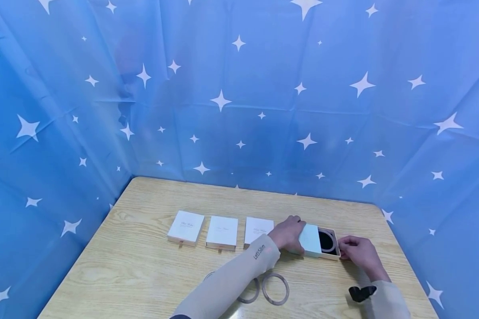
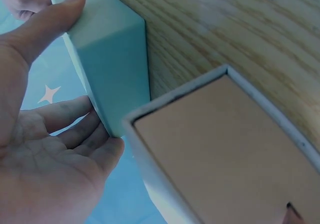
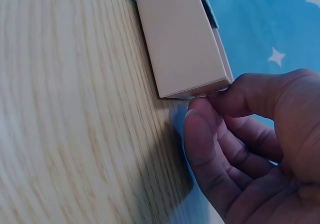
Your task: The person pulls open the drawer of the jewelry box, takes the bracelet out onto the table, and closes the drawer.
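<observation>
A mint-green drawer box [image 1: 309,240] stands on the table, its beige drawer [image 3: 181,38] slid partly out to the right. Inside the drawer a greyish bangle [image 1: 335,243] lies on black lining. My left hand [image 1: 289,235] grips the green sleeve [image 2: 117,73], thumb on one side and fingers on the opposite side. At the drawer's outer end, my right hand [image 1: 360,254] pinches with thumb and forefinger; the exact spot between the fingertips is hidden. Two more bangles, one nearer the right [image 1: 286,290] and one beside it [image 1: 258,290], lie on the table, partly behind my left sleeve.
Three white boxes, left [image 1: 186,226], middle [image 1: 222,230] and right [image 1: 258,228], stand in a row left of the green box. My left forearm crosses before the right one. A starry blue curtain [image 1: 263,146] borders the wooden table [image 1: 123,266].
</observation>
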### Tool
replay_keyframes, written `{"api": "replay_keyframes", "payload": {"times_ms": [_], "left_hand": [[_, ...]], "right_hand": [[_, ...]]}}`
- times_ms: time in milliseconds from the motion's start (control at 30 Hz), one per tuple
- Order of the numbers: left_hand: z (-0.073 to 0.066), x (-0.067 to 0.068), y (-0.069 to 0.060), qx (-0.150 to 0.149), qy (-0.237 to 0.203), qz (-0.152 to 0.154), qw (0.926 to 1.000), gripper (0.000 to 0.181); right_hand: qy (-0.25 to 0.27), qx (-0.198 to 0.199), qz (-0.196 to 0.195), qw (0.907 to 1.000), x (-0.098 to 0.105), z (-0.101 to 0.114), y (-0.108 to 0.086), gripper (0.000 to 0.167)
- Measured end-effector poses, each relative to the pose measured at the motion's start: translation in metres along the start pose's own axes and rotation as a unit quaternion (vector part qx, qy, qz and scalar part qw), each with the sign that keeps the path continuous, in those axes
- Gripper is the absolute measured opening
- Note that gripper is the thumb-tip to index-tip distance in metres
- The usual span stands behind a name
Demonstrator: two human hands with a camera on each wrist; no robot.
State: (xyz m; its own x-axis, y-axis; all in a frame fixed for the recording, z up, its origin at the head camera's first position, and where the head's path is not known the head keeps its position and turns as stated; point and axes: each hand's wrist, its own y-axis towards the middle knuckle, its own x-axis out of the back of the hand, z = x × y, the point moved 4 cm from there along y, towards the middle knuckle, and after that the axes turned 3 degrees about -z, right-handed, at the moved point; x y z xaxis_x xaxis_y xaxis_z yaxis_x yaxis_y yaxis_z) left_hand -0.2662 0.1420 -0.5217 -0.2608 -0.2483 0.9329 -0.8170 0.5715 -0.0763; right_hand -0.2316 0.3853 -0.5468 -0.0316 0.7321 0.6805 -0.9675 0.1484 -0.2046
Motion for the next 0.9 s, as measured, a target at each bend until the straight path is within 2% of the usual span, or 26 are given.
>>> {"api": "replay_keyframes", "payload": {"times_ms": [900], "left_hand": [[0.0,-0.002,0.001,0.003,0.003,-0.001,1.0,0.091]], "right_hand": [[0.007,0.001,0.007,1.0,0.013,-0.016,0.001,0.033]]}}
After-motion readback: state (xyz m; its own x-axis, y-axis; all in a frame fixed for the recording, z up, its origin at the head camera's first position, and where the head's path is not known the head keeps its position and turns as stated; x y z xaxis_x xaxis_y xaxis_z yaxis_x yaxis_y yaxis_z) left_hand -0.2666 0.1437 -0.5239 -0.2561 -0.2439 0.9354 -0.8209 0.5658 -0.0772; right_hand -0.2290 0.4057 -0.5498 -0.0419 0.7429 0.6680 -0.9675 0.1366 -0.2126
